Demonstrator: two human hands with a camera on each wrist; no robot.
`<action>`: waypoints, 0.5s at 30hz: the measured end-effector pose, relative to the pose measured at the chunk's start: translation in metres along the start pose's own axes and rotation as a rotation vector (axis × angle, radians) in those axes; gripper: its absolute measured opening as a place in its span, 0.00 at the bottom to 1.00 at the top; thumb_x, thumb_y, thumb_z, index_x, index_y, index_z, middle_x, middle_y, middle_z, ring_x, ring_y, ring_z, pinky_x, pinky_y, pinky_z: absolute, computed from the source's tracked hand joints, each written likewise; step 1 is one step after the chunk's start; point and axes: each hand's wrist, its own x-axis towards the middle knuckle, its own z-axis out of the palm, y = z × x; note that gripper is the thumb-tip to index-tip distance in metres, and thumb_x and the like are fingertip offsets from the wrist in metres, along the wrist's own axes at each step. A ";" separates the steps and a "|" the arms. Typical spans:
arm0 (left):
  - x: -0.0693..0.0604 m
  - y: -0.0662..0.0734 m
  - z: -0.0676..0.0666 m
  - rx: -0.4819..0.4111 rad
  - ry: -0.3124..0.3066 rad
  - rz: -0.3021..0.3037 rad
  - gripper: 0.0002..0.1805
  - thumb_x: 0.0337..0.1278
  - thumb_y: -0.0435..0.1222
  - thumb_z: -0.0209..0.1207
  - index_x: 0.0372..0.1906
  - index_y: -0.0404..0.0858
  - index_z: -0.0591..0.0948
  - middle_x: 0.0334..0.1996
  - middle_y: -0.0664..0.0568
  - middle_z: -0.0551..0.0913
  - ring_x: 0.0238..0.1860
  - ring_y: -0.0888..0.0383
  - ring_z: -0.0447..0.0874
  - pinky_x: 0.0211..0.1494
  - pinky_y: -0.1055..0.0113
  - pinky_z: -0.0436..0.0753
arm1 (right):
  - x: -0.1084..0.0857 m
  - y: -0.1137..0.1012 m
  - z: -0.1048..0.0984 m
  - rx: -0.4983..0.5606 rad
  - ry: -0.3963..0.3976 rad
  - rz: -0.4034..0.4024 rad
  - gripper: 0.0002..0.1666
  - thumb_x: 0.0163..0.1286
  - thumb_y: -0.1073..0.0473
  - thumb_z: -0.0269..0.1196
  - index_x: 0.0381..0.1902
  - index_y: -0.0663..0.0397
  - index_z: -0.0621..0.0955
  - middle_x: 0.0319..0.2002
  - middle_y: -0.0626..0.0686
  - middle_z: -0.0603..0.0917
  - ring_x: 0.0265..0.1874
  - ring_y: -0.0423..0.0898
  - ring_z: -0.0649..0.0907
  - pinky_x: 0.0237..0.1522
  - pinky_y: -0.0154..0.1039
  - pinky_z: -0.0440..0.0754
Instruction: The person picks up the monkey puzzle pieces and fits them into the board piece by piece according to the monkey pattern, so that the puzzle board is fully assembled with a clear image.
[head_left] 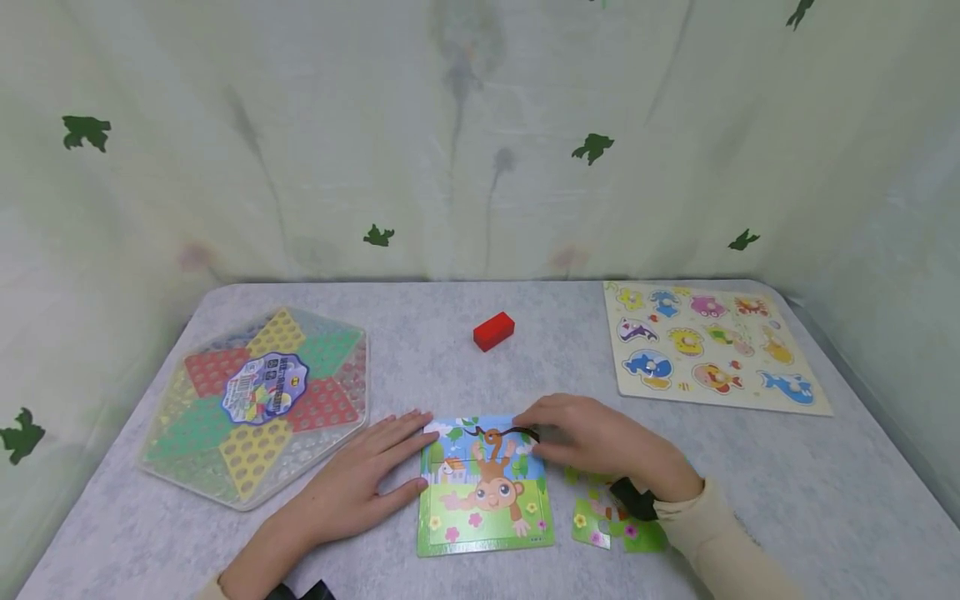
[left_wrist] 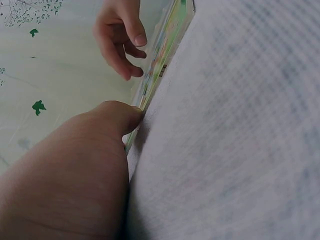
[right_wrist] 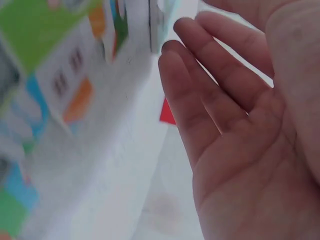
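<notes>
A square monkey puzzle [head_left: 465, 522] lies flat on the table, its picture showing a hanging monkey, a house and flowers. Along its left edge rests my left hand [head_left: 360, 483], fingers straight and the thumb touching the rim in the left wrist view. My right hand [head_left: 600, 437] is at the upper right corner of the puzzle, fingers loosely bent. No piece shows between them in the right wrist view [right_wrist: 235, 120]. Several loose puzzle pieces [head_left: 591, 527] lie right of the puzzle, partly hidden under my right wrist.
A red block [head_left: 493, 332] sits behind the puzzle. On the left lies a hexagonal Chinese checkers box [head_left: 330, 358] with a purple label. A wooden sea-animal peg board [head_left: 720, 350] lies at the back right. A pale curtain [head_left: 480, 167] hangs behind the table.
</notes>
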 end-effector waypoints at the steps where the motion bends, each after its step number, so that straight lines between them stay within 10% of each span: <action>1: 0.000 0.000 0.000 -0.001 0.000 0.001 0.31 0.69 0.53 0.63 0.74 0.53 0.74 0.77 0.57 0.68 0.78 0.53 0.64 0.79 0.50 0.63 | -0.002 0.001 -0.002 0.011 -0.001 0.014 0.21 0.73 0.55 0.67 0.63 0.50 0.83 0.58 0.44 0.85 0.57 0.41 0.83 0.62 0.45 0.83; 15: 0.000 -0.001 0.001 -0.001 0.015 0.018 0.31 0.69 0.51 0.64 0.74 0.52 0.74 0.77 0.56 0.69 0.78 0.52 0.66 0.79 0.52 0.63 | -0.018 0.015 -0.016 0.103 -0.072 0.084 0.19 0.65 0.49 0.75 0.53 0.40 0.86 0.50 0.37 0.85 0.46 0.36 0.81 0.52 0.38 0.85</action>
